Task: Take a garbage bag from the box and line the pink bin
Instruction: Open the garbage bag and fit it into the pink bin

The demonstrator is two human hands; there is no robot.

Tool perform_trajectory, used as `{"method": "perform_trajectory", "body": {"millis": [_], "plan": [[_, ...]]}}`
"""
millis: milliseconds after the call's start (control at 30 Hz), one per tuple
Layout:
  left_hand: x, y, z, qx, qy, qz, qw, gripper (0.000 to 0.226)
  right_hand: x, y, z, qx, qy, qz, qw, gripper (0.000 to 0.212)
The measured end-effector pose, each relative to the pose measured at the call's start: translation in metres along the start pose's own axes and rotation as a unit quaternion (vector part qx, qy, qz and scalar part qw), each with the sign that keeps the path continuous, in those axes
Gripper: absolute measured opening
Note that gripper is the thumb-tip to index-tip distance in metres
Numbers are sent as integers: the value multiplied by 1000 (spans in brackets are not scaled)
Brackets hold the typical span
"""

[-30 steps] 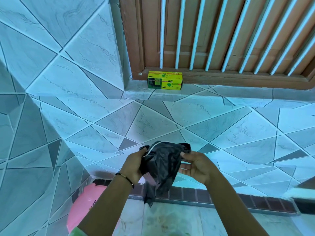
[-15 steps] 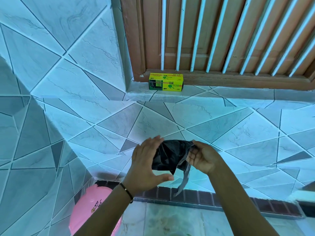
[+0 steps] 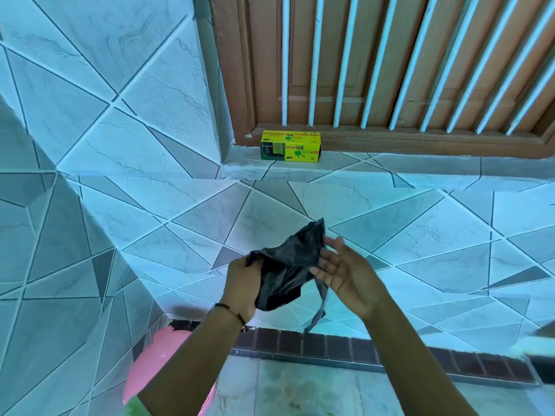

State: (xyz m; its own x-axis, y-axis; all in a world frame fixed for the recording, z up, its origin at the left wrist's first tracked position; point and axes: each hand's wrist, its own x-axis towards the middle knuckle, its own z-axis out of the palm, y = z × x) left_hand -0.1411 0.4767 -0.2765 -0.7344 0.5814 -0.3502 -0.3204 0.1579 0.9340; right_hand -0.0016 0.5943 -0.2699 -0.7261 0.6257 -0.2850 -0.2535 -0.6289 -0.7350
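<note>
Upside-down "eco bin" box (image 3: pixel 290 146), garbage bag (image 3: pixel 287 267)

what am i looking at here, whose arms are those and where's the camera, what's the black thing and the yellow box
No machine here: a person wears a camera on their head, looking forward and down at their own arms. The left hand grips a crumpled black garbage bag, while the right hand is open with its fingers touching the bag's edge. The yellow-green box sits on the tiled ledge under a wooden window frame. The pink bin peeks out low on the left, partly hidden by the left arm.
</note>
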Motion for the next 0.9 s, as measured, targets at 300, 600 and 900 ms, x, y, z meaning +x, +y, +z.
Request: {"method": "perform_trajectory", "body": {"millis": [300,600,900], "plan": [[-8,-10,-1,63,-107,7,992,11,-15,24,22,-391,75,-64,915,8],[-12,-15,-7,341,-92,194,915,14,-5,17,19,-268,123,-70,953,19],[-10,-16,-7,178,-71,184,964,32,-14,27,20,-362,26,-31,931,12]]}}
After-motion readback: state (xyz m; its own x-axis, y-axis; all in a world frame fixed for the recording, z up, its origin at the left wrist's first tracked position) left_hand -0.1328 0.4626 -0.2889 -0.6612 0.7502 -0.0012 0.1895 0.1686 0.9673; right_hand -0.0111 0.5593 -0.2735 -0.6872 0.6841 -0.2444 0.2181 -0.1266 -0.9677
